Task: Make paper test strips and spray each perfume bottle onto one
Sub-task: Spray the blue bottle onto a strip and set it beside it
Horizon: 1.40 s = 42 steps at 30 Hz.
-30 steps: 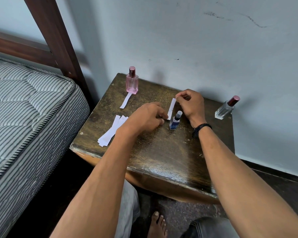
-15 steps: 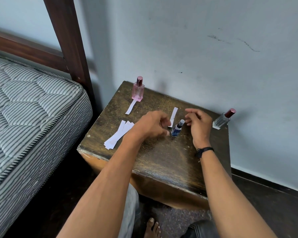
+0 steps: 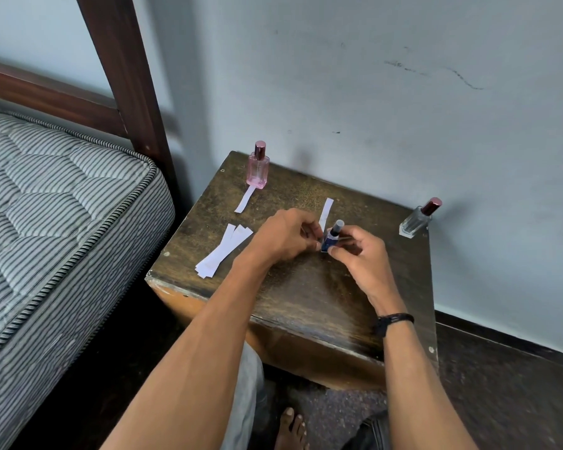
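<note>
A small blue perfume bottle (image 3: 331, 238) with a grey cap stands near the middle of the dark wooden table (image 3: 306, 297). My right hand (image 3: 359, 251) grips its base from the right. My left hand (image 3: 286, 237) touches it from the left, fingers curled. One white paper strip (image 3: 326, 211) lies just behind the blue bottle. A pink bottle (image 3: 257, 167) stands at the table's far left with a strip (image 3: 244, 199) in front of it. A clear bottle with a dark red cap (image 3: 418, 219) stands at the far right corner. Several spare strips (image 3: 223, 251) lie at the left.
A striped mattress (image 3: 59, 222) and a dark wooden bedpost (image 3: 127, 76) stand left of the table. A pale wall (image 3: 371, 92) runs right behind it. My bare foot (image 3: 290, 430) rests on the floor under the front edge.
My right hand let go of the strip behind the blue bottle and came down onto the bottle's base. My left hand stayed beside the bottle.
</note>
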{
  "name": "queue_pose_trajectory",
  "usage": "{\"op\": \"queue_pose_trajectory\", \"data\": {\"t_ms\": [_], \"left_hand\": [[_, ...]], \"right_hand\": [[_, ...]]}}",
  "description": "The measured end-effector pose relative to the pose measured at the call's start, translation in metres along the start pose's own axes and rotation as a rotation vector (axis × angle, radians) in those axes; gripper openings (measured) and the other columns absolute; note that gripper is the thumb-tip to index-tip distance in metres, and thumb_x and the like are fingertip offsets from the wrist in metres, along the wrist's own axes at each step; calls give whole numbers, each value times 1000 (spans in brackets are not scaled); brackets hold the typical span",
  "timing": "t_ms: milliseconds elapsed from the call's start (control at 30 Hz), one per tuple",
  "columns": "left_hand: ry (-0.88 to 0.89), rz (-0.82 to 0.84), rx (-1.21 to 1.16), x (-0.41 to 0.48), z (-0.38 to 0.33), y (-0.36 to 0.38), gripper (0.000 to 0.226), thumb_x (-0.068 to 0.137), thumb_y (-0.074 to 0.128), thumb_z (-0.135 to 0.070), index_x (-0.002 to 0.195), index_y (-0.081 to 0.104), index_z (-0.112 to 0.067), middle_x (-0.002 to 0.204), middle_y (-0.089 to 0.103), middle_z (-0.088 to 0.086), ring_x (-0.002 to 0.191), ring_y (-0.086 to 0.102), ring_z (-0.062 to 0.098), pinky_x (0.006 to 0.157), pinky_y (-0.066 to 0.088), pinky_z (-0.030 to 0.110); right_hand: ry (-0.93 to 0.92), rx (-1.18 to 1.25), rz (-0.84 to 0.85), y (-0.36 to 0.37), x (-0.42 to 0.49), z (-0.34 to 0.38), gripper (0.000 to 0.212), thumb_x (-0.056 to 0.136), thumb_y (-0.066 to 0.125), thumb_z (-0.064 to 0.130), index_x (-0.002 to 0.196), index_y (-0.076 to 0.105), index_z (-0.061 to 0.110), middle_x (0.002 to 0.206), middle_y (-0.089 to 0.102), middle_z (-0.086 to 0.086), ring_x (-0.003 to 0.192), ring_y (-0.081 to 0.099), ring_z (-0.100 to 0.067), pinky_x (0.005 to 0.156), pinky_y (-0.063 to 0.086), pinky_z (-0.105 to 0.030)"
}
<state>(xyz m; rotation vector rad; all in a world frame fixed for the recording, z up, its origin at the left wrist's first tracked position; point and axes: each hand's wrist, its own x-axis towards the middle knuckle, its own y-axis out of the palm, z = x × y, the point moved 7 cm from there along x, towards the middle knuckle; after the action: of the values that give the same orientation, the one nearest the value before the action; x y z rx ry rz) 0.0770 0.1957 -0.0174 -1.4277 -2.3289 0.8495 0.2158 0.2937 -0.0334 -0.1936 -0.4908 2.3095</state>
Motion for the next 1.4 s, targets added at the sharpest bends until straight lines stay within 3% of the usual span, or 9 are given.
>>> {"op": "queue_pose_trajectory", "data": {"t_ms": [233,367,467,533,600,667,733,867,1400], "left_hand": [[34,-86,-77,2,-11,-6,25,86,77,-16,110,76,-22,99,77,-6,87,68,5,92,53,23],[20,-151,-127,4,-16,-7,36,93,64,-9,125,71,-23,113,75,-1,97,67,10,93,52,23],[25,-145,-136,11,-16,-2,49,94,53,1,136,64,-23,130,69,1,113,64,13,86,43,-1],[52,-151,-122,16,-17,-1,56,91,50,8,140,60,-17,131,68,10,109,65,18,78,36,-7],[55,-144,-134,24,-12,1,60,89,48,10,143,56,-16,126,67,22,91,63,18,79,44,4],[-3,-129,-127,30,-4,4,62,92,47,6,148,50,-22,137,55,21,118,52,17,103,43,21],[-47,-120,-116,34,2,5,61,96,47,1,150,46,-28,146,39,15,144,27,21,119,26,32],[-37,-105,-120,40,5,7,59,98,47,-2,151,45,-29,150,34,14,148,16,21,119,21,31],[-89,-63,-77,41,10,15,60,99,47,-6,153,40,-30,152,36,14,148,16,20,120,22,35]], "right_hand": [[-41,125,-127,-5,14,9,32,84,79,2,108,76,24,98,77,-1,90,71,-14,85,56,-27],[-92,83,-244,-7,29,13,38,88,77,1,122,72,15,103,73,5,88,69,-1,82,52,-15],[-119,42,-291,-7,43,17,36,89,76,3,123,72,14,105,72,4,91,68,-2,83,50,-10],[-122,31,-308,-7,52,17,34,89,77,6,122,72,13,108,73,1,93,69,-5,84,49,-9],[-126,20,-316,-6,60,15,33,90,77,7,122,73,11,109,73,1,96,69,-6,85,50,-10],[-138,6,-316,-4,67,13,33,90,76,6,123,73,10,108,73,2,95,69,-3,84,50,-10],[-141,-7,-315,-3,74,12,33,90,75,5,123,73,9,109,73,2,92,68,3,84,49,-9],[-112,-26,-307,-2,81,5,35,90,75,6,124,73,13,110,73,5,87,64,15,80,48,-4],[-55,-73,-295,-1,79,1,38,92,74,6,128,71,17,119,74,3,96,67,-1,80,48,-1]]}}
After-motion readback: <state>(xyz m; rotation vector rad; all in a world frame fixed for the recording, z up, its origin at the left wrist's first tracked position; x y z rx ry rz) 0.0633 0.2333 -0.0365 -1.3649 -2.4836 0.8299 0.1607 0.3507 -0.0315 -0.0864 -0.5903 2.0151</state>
